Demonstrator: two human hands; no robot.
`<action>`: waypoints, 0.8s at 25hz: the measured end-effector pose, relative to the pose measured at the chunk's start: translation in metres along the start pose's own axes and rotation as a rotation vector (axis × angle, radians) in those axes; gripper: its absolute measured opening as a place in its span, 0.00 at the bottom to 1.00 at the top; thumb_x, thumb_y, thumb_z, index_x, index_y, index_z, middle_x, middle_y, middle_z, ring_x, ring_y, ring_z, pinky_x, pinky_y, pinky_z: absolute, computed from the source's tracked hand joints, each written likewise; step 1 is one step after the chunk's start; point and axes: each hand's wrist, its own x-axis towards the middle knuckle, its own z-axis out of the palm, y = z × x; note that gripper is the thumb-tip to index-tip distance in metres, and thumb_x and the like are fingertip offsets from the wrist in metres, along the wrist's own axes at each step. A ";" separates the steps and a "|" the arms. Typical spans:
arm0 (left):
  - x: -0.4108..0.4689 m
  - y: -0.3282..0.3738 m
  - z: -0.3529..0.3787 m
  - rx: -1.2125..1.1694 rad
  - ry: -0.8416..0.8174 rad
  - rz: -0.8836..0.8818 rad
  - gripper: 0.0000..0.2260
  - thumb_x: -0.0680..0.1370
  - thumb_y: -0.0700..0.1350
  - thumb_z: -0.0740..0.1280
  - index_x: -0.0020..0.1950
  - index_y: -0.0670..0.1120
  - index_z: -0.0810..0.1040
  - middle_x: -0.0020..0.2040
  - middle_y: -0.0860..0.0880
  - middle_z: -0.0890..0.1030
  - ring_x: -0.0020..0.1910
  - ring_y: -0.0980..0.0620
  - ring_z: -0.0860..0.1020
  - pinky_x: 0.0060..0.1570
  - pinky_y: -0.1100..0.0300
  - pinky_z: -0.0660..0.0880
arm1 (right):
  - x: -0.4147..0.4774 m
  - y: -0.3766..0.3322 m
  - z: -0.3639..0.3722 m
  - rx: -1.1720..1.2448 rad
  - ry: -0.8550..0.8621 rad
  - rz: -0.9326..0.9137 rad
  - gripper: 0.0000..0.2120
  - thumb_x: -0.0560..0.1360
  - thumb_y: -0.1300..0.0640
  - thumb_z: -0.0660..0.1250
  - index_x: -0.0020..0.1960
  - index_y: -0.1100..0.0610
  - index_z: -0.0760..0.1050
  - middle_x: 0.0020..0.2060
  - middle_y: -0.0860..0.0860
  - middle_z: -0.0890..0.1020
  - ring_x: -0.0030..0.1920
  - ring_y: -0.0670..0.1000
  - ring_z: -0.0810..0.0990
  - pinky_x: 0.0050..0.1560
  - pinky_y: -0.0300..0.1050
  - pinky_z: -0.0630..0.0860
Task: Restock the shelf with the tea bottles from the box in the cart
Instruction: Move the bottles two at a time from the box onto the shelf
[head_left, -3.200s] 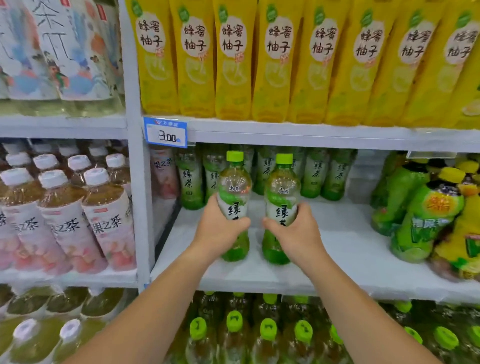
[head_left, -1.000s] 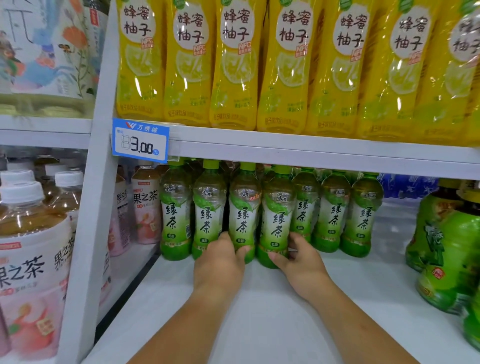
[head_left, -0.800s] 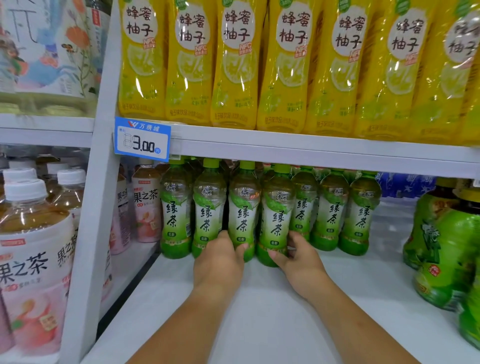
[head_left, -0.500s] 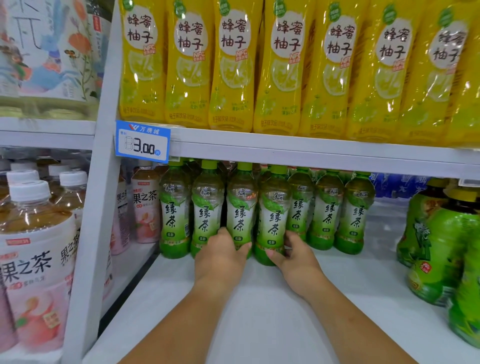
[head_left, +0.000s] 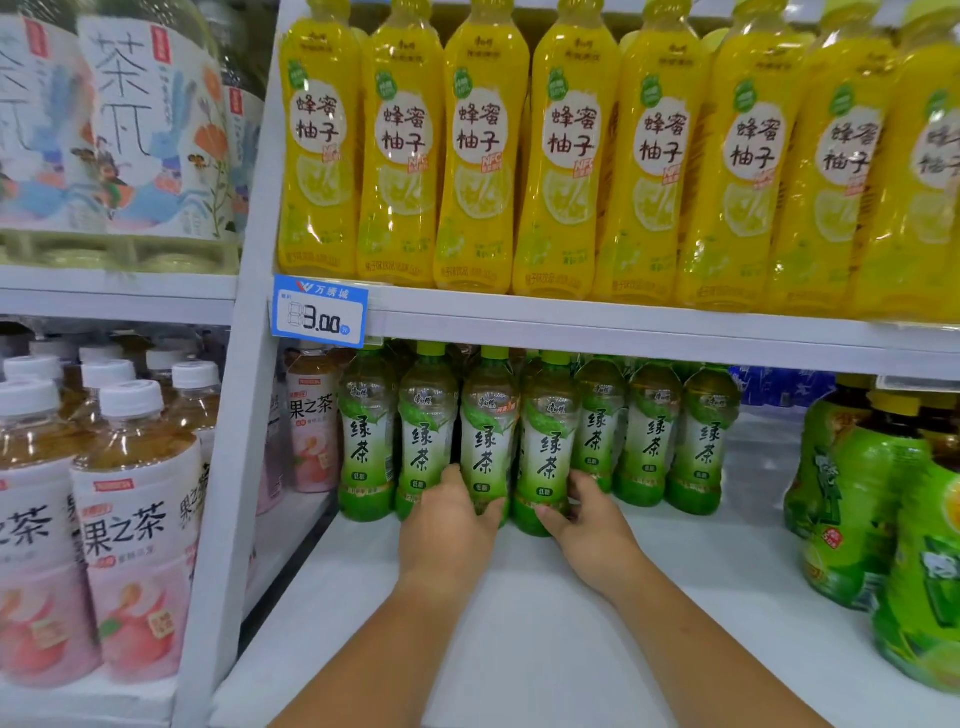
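The left hand (head_left: 449, 525) grasps the lower part of one green tea bottle (head_left: 488, 431); the thumb lies on the front of its base and the other fingers curl round the left side. The right hand (head_left: 592, 530) grasps the neighbour bottle (head_left: 548, 441) the same way, thumb at the front, fingers wrapped round the right side. Both bottles stand upright on the white shelf (head_left: 545, 649), touching each other, in the front line of the green tea row (head_left: 647, 431) at the back of the shelf.

Bottles are clear plastic w/ ribbed, slightly waisted body, green screw cap, glossy white-green label and a green base. The shelf board is smooth, flat, painted white.

On the shelf above stand tall yellow bottles (head_left: 483, 156), curved in shape, w/ shiny wrap and a round white label. A blue and white price tag (head_left: 319, 312) hangs on that shelf's front edge, at its left end. At left, in the next bay, are peach tea bottles (head_left: 135, 519): amber liquid, pink-white label, white ridged cap. At right, big round green bottles (head_left: 857, 509) w/ yellow caps stand well apart from the hands.
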 end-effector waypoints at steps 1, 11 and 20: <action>-0.003 0.000 -0.003 -0.009 -0.014 -0.006 0.19 0.77 0.59 0.69 0.59 0.49 0.72 0.48 0.51 0.82 0.50 0.47 0.81 0.45 0.54 0.76 | -0.002 -0.003 -0.001 -0.015 -0.007 0.006 0.19 0.77 0.54 0.73 0.64 0.42 0.72 0.57 0.39 0.82 0.59 0.44 0.80 0.65 0.50 0.77; -0.036 -0.002 -0.032 -0.461 -0.268 -0.097 0.15 0.82 0.57 0.63 0.63 0.50 0.76 0.61 0.50 0.80 0.60 0.51 0.77 0.62 0.56 0.73 | -0.041 -0.038 -0.010 -0.081 -0.005 0.133 0.11 0.81 0.47 0.66 0.59 0.50 0.71 0.56 0.49 0.78 0.55 0.49 0.75 0.55 0.42 0.70; -0.086 0.001 -0.060 -0.450 -0.447 -0.076 0.27 0.82 0.58 0.63 0.78 0.50 0.65 0.72 0.55 0.70 0.73 0.55 0.68 0.74 0.54 0.64 | -0.114 -0.067 -0.028 0.005 -0.029 0.176 0.19 0.84 0.48 0.60 0.73 0.53 0.70 0.60 0.47 0.76 0.58 0.45 0.73 0.58 0.39 0.66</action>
